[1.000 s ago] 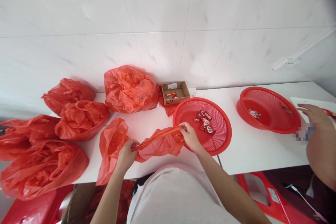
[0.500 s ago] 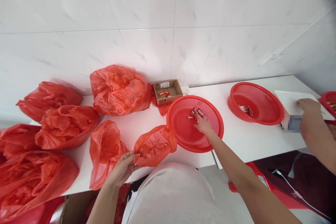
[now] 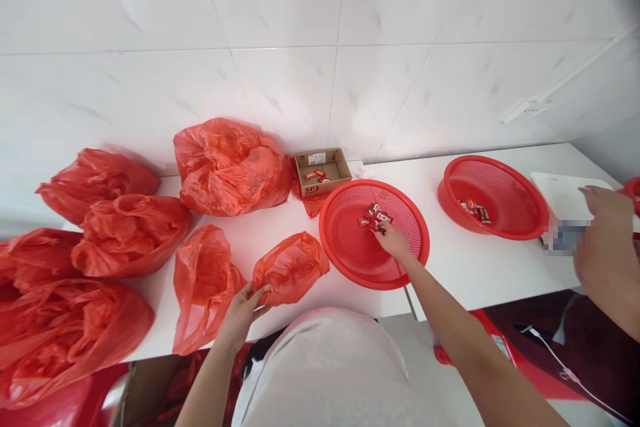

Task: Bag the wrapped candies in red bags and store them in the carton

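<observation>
My left hand (image 3: 246, 307) pinches the near-left rim of an open red plastic bag (image 3: 293, 268), which lies on the white table with its mouth facing up. To the right, my right hand (image 3: 394, 240) reaches down into a shallow red plastic basket (image 3: 345, 247). Its fingers close on one of several small red-and-white wrapped packets (image 3: 373, 215) heaped in the basket. The fingertips partly hide the packet in them. Another open red bag (image 3: 205, 280) stands just left of my left hand.
Several full red bags (image 3: 230, 167) crowd the table's left side. Behind the basket sits a small cardboard box (image 3: 345, 170) holding a few red packets. A second red basket (image 3: 520, 213) with packets stands at right, near another person's arm (image 3: 607, 253) and a white board (image 3: 560, 183).
My right fingers have drawn back slightly toward me over the packets. The bag in my left hand has drawn away from the basket's rim. At right, the other person's hand has shifted.
</observation>
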Tool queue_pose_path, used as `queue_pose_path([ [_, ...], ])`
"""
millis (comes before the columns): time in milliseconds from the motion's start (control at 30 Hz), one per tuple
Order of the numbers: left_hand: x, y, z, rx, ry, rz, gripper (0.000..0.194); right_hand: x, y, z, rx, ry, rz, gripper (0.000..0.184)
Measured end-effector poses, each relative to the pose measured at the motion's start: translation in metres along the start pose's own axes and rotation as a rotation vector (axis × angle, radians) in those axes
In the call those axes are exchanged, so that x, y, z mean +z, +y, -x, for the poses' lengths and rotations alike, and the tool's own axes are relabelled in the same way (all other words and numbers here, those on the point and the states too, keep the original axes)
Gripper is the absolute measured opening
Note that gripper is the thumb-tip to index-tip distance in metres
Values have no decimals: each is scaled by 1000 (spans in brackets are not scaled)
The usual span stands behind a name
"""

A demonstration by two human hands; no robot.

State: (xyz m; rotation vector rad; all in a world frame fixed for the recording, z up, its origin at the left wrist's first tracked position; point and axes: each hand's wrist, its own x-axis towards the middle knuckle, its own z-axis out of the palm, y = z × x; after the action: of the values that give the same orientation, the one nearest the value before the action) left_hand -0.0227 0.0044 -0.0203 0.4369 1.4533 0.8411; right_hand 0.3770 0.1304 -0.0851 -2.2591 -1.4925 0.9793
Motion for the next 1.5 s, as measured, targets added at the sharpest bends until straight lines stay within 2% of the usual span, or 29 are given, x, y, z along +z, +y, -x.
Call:
queue_pose_path([
  [133, 4, -2, 2, 29, 15, 4, 44, 1, -26, 21, -61, 3, -178, 47],
  [233, 8, -2, 3, 32, 10, 5, 47, 17, -57, 50, -172, -60, -285, 49],
  [400, 13, -8, 1, 28, -22, 2, 50, 78, -111, 105, -406, -258, -308, 36],
  [500, 12, -12, -2, 31, -10, 3, 52, 114, -121, 123, -486, -335, -209, 30],
  [600, 9, -15, -3, 42, 18, 9, 48, 134, -113, 126, -444, -398, -84, 35],
  [733, 3, -20, -2, 51, 75, 15, 41, 135, -96, 115, -337, -475, -69, 40],
  [867, 3, -25, -4, 77, 141, 14, 42, 134, -101, 106, -239, -596, -293, 31],
  [967, 7, -25, -6, 103, 167, -3, 42, 140, -117, 108, -189, -665, -502, 47],
  [1033, 8, -23, -8, 121, 186, -20, 42, 142, -128, 112, -181, -681, -608, 47],
  [1133, 5, -21, -12, 145, 224, -39, 45, 134, -136, 114, -197, -671, -690, 35],
  [1233, -3, -22, -21, 162, 260, -70, 48, 108, -128, 98, -229, -576, -684, 32],
  [1333, -9, -26, -27, 200, 295, -137, 52, 68, -105, 62, -236, -328, -601, 37],
  [1433, -9, -28, -28, 281, 365, -244, 62, 27, -70, 18, -188, -30, -417, 45],
  [1500, -6, -27, -24, 345, 406, -316, 70, 6, -44, -5, -155, 90, -263, 54],
])
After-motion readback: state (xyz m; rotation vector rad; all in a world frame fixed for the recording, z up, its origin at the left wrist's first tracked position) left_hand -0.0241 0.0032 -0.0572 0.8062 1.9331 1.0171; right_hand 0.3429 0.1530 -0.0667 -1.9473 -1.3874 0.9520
